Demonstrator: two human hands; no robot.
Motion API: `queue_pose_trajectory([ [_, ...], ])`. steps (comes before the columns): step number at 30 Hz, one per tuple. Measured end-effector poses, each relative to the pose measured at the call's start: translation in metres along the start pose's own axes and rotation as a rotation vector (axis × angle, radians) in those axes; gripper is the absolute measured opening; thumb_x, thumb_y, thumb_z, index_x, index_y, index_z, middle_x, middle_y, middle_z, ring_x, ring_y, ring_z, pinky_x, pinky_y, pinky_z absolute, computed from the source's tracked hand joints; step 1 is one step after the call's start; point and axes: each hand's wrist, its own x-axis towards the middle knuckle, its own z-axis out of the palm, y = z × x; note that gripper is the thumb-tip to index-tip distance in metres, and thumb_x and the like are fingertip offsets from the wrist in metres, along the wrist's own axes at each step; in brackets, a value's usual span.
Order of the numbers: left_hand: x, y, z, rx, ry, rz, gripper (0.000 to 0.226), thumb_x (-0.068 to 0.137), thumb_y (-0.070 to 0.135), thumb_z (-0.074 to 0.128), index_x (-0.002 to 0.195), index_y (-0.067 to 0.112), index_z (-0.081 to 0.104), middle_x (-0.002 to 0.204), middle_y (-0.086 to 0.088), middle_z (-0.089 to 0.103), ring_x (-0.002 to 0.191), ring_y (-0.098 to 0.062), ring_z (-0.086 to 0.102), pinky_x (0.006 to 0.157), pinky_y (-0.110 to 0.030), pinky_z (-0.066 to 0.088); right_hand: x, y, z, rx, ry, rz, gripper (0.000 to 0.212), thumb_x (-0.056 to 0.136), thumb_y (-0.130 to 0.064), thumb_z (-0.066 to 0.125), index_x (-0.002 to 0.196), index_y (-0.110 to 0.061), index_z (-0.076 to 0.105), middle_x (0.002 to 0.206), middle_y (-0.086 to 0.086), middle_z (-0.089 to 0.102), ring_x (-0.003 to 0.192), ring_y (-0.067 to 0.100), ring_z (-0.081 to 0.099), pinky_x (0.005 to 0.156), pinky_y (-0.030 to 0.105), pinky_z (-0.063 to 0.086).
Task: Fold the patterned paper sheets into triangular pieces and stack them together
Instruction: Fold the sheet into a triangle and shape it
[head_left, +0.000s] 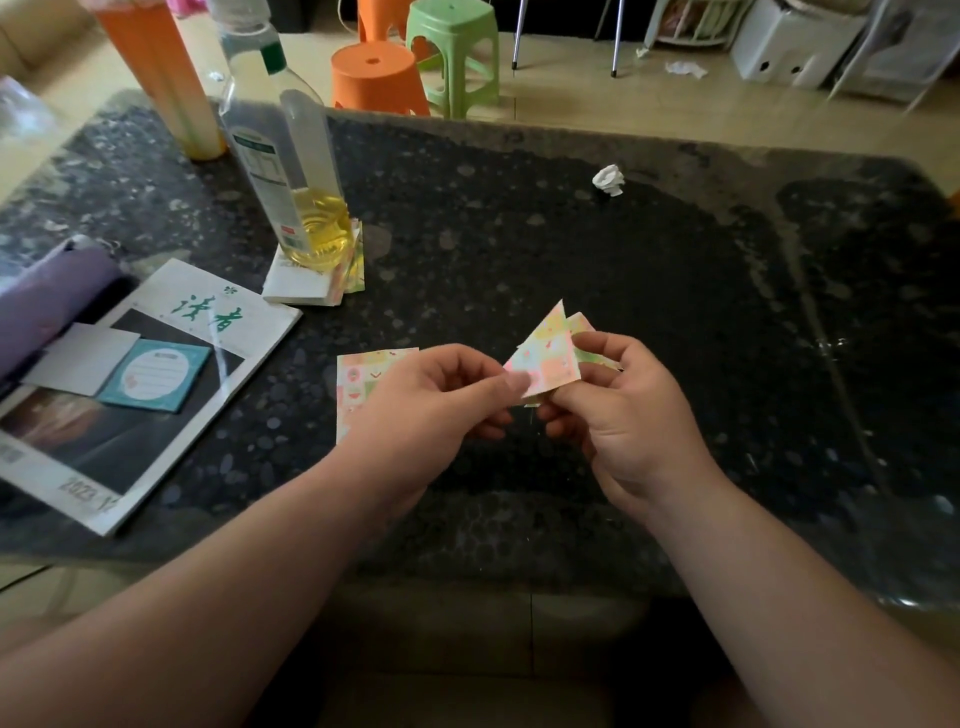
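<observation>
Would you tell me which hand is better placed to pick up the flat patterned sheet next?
Probably the left hand: it is over the flat patterned sheet, whereas the right hand has the fuller grip on the folded triangles.

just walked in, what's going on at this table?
A person is mid-fold. The left hand and right hand together pinch a pastel patterned paper triangle above the dark speckled table; a second folded triangle sits behind it in the right hand. One flat patterned paper sheet lies on the table under the left hand. More sheets sit under the clear oil bottle.
</observation>
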Motion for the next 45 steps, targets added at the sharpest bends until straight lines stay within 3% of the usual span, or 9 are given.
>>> queue_pose_trajectory([
  [11, 0.002, 0.01, -0.002, -0.007, 0.012, -0.148, 0.034, 0.085, 0.003, 0.078, 0.111, 0.007, 0.057, 0.083, -0.014, 0.078, 0.067, -0.02, 0.074, 0.061, -0.03, 0.06, 0.005, -0.005, -0.004, 0.123, -0.059, 0.174, 0.013, 0.1, -0.011, 0.064, 0.112, -0.006, 0.065, 0.097, 0.018, 0.077, 0.066, 0.018, 0.072, 0.053, 0.025, 0.057],
  [15, 0.004, 0.006, -0.002, 0.076, 0.053, -0.158, 0.026, 0.081, 0.005, 0.083, 0.098, 0.006, 0.063, 0.076, -0.01, 0.076, 0.059, -0.016, 0.069, 0.055, -0.028, 0.055, 0.005, -0.007, -0.005, 0.142, -0.104, 0.273, 0.041, 0.098, -0.037, 0.064, 0.108, 0.002, 0.069, 0.093, 0.022, 0.077, 0.067, 0.023, 0.072, 0.054, 0.029, 0.06],
  [20, 0.008, -0.001, -0.003, 0.004, 0.028, -0.242, 0.018, 0.08, 0.007, 0.083, 0.09, 0.007, 0.068, 0.072, -0.006, 0.072, 0.06, -0.011, 0.063, 0.059, -0.025, 0.053, 0.003, -0.001, -0.009, -0.078, -0.239, 0.237, 0.022, 0.087, 0.002, 0.074, 0.108, -0.003, 0.07, 0.091, 0.013, 0.078, 0.071, 0.018, 0.074, 0.059, 0.025, 0.059],
  [25, 0.009, -0.001, -0.005, -0.131, -0.058, -0.393, 0.019, 0.092, 0.018, 0.073, 0.101, 0.002, 0.074, 0.084, -0.009, 0.073, 0.063, -0.01, 0.063, 0.059, -0.025, 0.054, 0.005, -0.006, -0.013, -0.038, -0.291, 0.31, 0.03, 0.085, 0.008, 0.073, 0.112, -0.003, 0.068, 0.096, 0.015, 0.079, 0.076, 0.021, 0.076, 0.061, 0.027, 0.062],
  [29, 0.011, -0.009, -0.011, 0.321, -0.047, -0.311, 0.013, 0.09, 0.027, 0.078, 0.086, 0.015, 0.079, 0.076, -0.004, 0.076, 0.066, -0.011, 0.066, 0.066, -0.027, 0.055, 0.005, -0.01, -0.017, -0.296, -0.304, 0.426, 0.039, 0.083, 0.002, 0.08, 0.117, -0.008, 0.066, 0.09, 0.014, 0.078, 0.065, 0.019, 0.074, 0.052, 0.026, 0.058],
  [33, 0.01, -0.018, -0.011, 0.872, -0.121, -0.193, 0.016, 0.092, 0.041, 0.072, 0.079, 0.033, 0.073, 0.068, 0.01, 0.071, 0.064, -0.002, 0.064, 0.057, -0.019, 0.049, 0.013, -0.009, -0.026, -0.966, -0.173, 0.322, 0.053, 0.078, -0.025, 0.09, 0.117, -0.027, 0.054, 0.087, 0.006, 0.076, 0.064, 0.016, 0.074, 0.051, 0.027, 0.055],
  [38, -0.001, -0.037, -0.006, 1.032, -0.161, -0.043, 0.01, 0.095, 0.038, 0.07, 0.096, 0.04, 0.06, 0.083, 0.013, 0.065, 0.075, -0.003, 0.06, 0.06, -0.019, 0.044, -0.004, 0.01, -0.022, -1.099, -0.286, 0.097, 0.055, 0.087, -0.032, 0.081, 0.133, -0.045, 0.054, 0.077, -0.006, 0.071, 0.064, 0.005, 0.066, 0.062, 0.026, 0.054],
  [42, -0.008, -0.051, -0.01, 1.281, -0.137, 0.155, 0.019, 0.098, 0.042, 0.061, 0.117, 0.036, 0.063, 0.107, 0.015, 0.054, 0.1, -0.007, 0.048, 0.086, -0.026, 0.045, -0.025, 0.024, -0.008, -1.372, -0.531, 0.036, 0.074, 0.095, -0.028, 0.06, 0.155, -0.055, 0.026, 0.13, -0.008, 0.062, 0.107, 0.013, 0.062, 0.085, 0.031, 0.055],
  [45, -0.023, -0.063, -0.006, 1.568, -0.115, 0.391, 0.029, 0.093, 0.03, 0.054, 0.117, 0.028, 0.07, 0.116, 0.005, 0.051, 0.105, -0.019, 0.044, 0.091, -0.037, 0.044, -0.034, 0.03, 0.001, -1.565, -0.584, -0.002, 0.087, 0.094, -0.027, 0.055, 0.158, -0.053, 0.002, 0.126, 0.002, 0.061, 0.101, 0.025, 0.062, 0.081, 0.04, 0.057],
])
